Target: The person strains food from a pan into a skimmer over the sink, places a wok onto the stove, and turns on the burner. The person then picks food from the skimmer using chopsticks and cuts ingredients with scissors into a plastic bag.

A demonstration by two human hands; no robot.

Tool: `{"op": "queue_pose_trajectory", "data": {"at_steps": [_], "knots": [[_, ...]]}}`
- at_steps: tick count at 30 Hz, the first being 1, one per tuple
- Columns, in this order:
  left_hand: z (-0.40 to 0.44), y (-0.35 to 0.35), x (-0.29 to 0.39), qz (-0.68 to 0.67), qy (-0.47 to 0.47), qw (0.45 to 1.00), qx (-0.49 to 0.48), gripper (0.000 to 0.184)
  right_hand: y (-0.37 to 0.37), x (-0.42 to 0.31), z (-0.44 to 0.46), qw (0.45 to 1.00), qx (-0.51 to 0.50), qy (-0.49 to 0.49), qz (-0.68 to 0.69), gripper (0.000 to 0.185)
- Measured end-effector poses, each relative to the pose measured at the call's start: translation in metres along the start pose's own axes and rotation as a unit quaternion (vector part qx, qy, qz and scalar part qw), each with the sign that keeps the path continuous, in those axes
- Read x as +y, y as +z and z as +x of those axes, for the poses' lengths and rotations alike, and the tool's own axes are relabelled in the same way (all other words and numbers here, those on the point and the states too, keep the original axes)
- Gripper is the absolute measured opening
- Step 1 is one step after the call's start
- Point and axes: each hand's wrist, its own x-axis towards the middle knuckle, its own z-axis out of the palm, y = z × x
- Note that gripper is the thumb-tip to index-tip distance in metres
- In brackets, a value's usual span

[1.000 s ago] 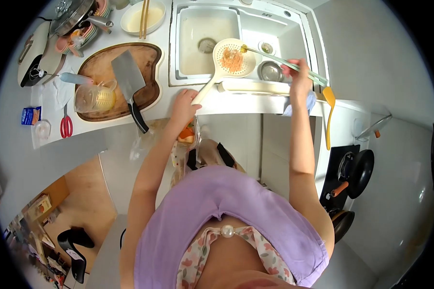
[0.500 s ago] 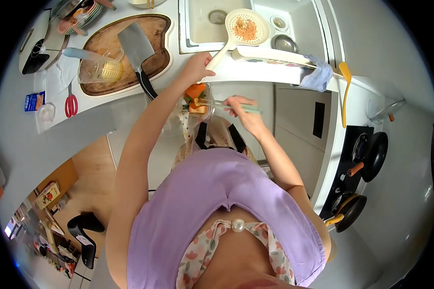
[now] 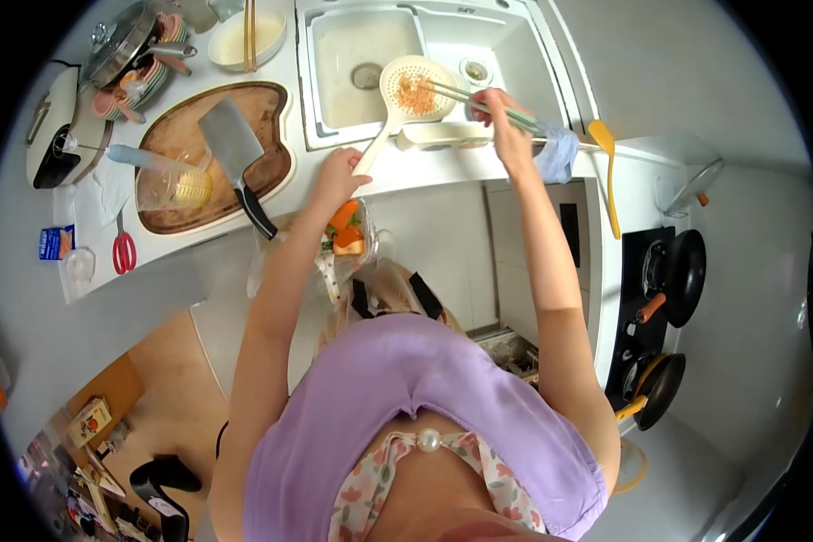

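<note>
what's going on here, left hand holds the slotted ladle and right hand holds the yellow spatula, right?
Not quite: in the head view the right hand holds pale green chopsticks, not the yellow spatula. The left hand does hold the slotted ladle.

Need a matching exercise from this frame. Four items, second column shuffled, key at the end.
Column one
1. perforated ladle
2. cleaver
3. green chopsticks
4. scissors

Column two
A. blade over the cutting board, black handle reaching past its edge
B. lying near the counter's edge, red handles
C. handle end in the left hand
D. held in the right hand

Pairs: 1-C, 2-A, 3-D, 4-B
</note>
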Motion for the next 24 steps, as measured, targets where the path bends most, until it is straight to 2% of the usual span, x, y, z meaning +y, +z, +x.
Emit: {"op": "queue_pose_trajectory", "data": {"at_steps": [9,15,24], "knots": [[-0.004,0.0,0.008,0.015,-0.009,1.0,0.015,0.038,0.039,0.054,0.041,0.997,-0.026,0.074,0.018,0.036],[-0.006,0.002,0.007,-0.004,-0.008,1.0,0.027,0.038,0.044,0.06,0.046,0.996,0.058,0.05,0.037,0.038],[-0.006,0.003,0.006,-0.01,-0.005,1.0,0.029,0.039,0.007,0.054,0.043,0.962,0.163,0.085,0.2,0.037]]}}
